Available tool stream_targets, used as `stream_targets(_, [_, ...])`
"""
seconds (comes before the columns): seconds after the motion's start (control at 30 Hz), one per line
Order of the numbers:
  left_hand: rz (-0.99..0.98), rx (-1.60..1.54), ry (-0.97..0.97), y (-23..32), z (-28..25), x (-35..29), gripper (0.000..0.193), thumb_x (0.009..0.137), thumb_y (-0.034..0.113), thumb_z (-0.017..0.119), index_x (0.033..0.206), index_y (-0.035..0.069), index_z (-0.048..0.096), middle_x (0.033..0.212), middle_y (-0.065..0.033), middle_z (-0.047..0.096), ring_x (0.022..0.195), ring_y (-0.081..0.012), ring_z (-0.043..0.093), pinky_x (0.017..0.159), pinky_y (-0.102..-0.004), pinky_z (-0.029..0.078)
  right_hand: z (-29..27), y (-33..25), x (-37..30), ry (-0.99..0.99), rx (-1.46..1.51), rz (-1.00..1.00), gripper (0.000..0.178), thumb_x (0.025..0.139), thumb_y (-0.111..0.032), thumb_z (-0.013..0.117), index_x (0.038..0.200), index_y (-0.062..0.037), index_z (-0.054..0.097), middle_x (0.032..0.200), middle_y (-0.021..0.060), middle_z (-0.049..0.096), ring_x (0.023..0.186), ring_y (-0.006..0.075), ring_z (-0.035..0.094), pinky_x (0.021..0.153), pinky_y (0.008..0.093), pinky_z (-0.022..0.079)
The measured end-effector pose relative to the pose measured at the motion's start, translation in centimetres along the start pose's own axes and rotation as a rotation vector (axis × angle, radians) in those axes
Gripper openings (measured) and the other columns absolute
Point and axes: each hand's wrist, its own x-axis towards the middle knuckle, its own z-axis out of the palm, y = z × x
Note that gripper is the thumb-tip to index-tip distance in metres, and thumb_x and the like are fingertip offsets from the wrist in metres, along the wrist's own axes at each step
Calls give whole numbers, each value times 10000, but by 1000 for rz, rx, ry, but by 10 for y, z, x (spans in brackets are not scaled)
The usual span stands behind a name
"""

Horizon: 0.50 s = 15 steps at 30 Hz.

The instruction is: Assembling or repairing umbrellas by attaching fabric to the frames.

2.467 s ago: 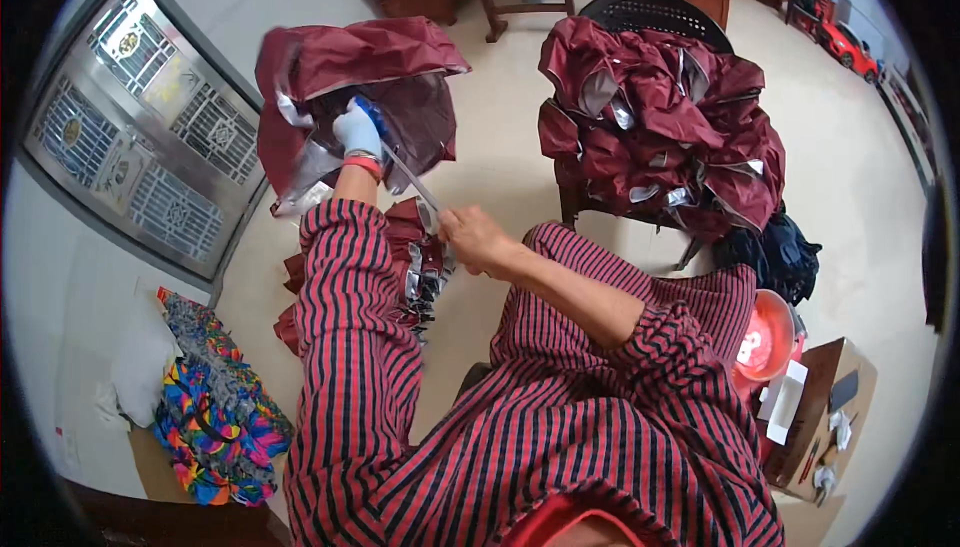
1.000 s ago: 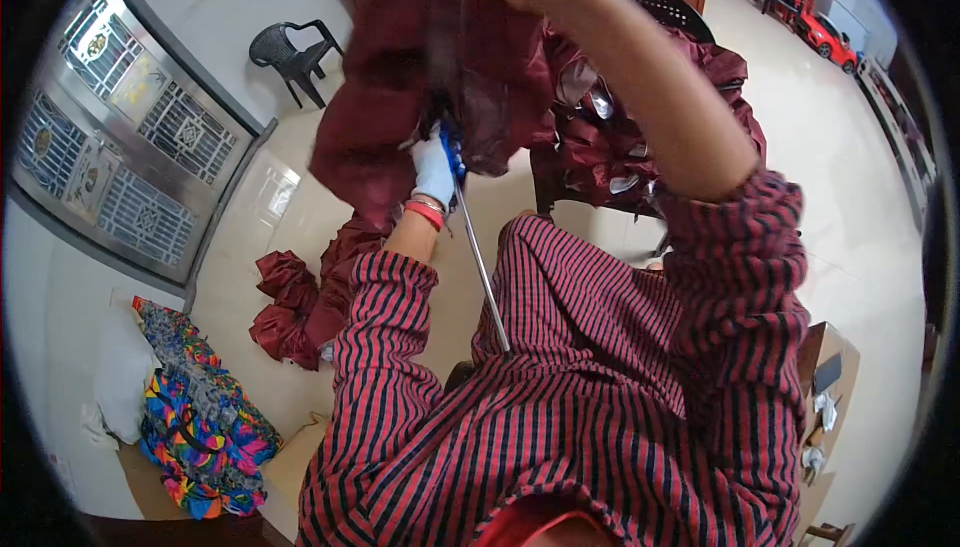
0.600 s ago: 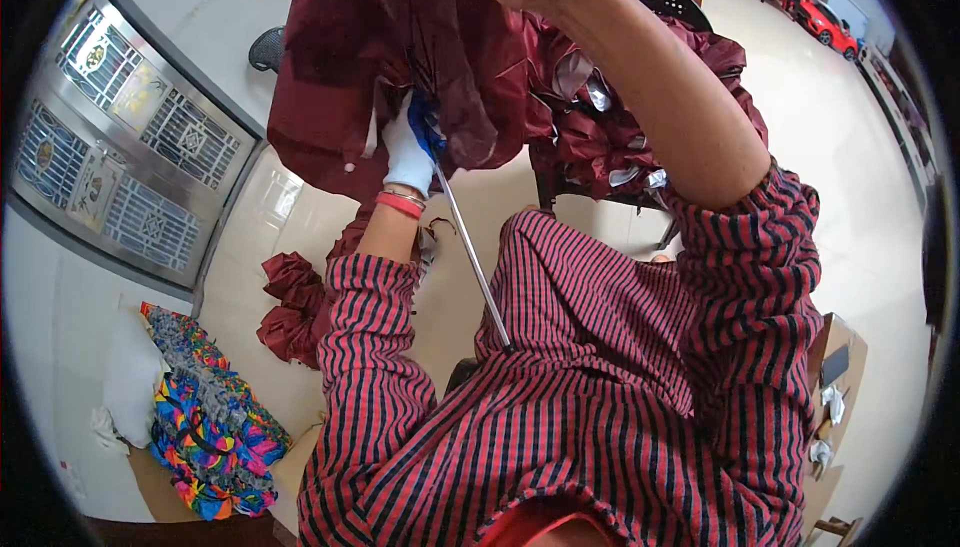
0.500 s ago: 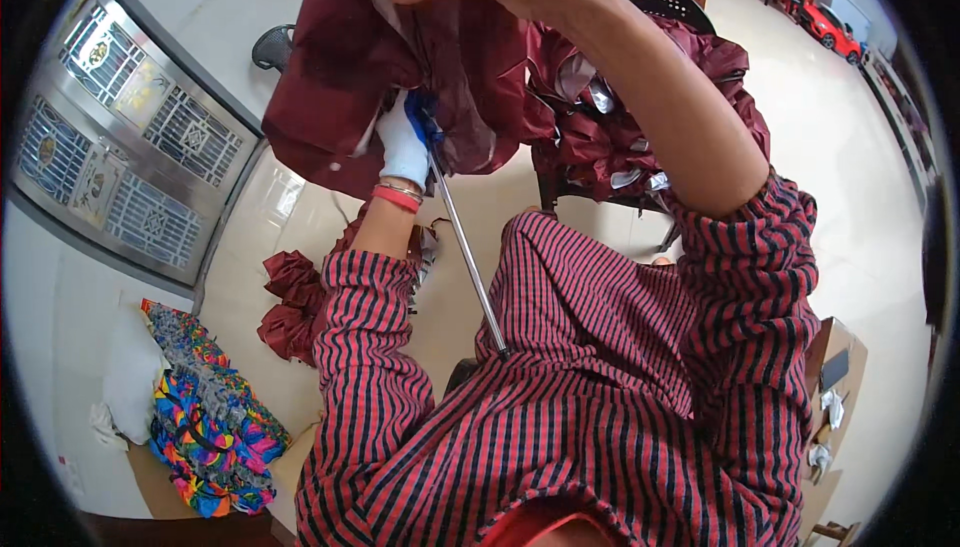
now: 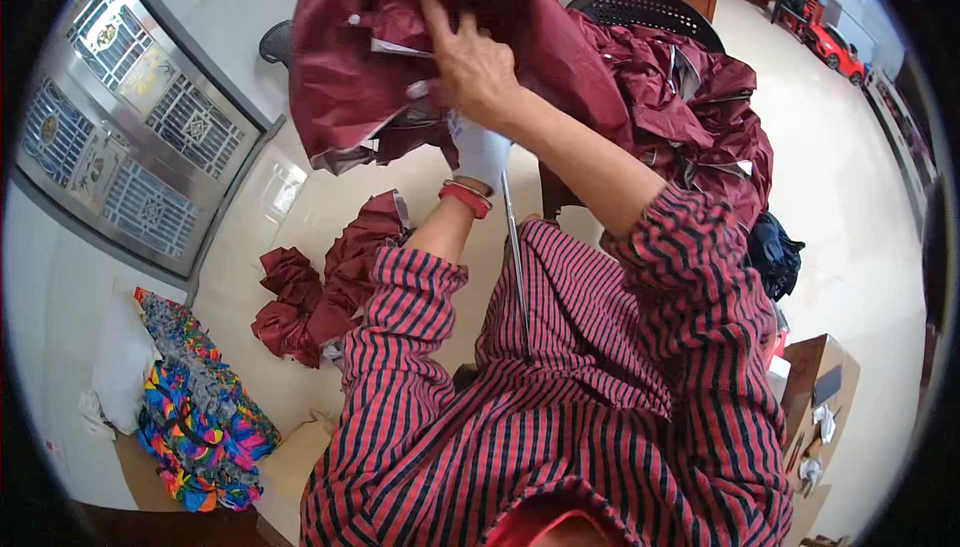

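Observation:
A maroon umbrella canopy (image 5: 545,47), partly folded, fills the top centre, with small pale rib tips along its edge. Its thin metal shaft (image 5: 517,267) slants down toward my lap. My left hand (image 5: 480,155), in a white glove, is closed round the shaft just under the cloth; its fingers are partly hidden. Over the canopy, my bare right hand (image 5: 478,72) rests against the cloth, fingers apart and slightly blurred, with no clear grip on anything.
A black chair (image 5: 645,9) ahead on the right bears a heap of maroon cloth (image 5: 690,117). More maroon cloth (image 5: 330,277) lies on the floor at left, beyond a multicoloured bundle (image 5: 205,417). At right stands a cardboard box (image 5: 822,357) with small items.
The canopy has swung and its folds have shifted. My right hand has come down and in, its fingers now spread over the cloth. My left hand has moved right with the shaft.

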Motion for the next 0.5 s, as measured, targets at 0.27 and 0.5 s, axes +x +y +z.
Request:
stream_targets(0.27, [-677, -35, -146, -5, -9, -12, 342, 787, 299, 650, 850, -36, 661, 710, -227, 616, 691, -371, 603, 658, -424, 455, -78, 16, -23, 217, 331, -204, 195, 773, -130, 568, 909, 1, 618, 750, 191, 619, 685, 362, 607, 653, 413, 511])
stream_targets(0.5, [-1048, -618, -117, 2, 7, 23, 285, 840, 278, 631, 697, 39, 572, 525, -33, 501, 413, -195, 497, 405, -337, 403, -148, 11, 91, 160, 865, -324, 216, 856, -157, 559, 892, 55, 532, 681, 82, 536, 598, 170, 479, 512, 332, 391])
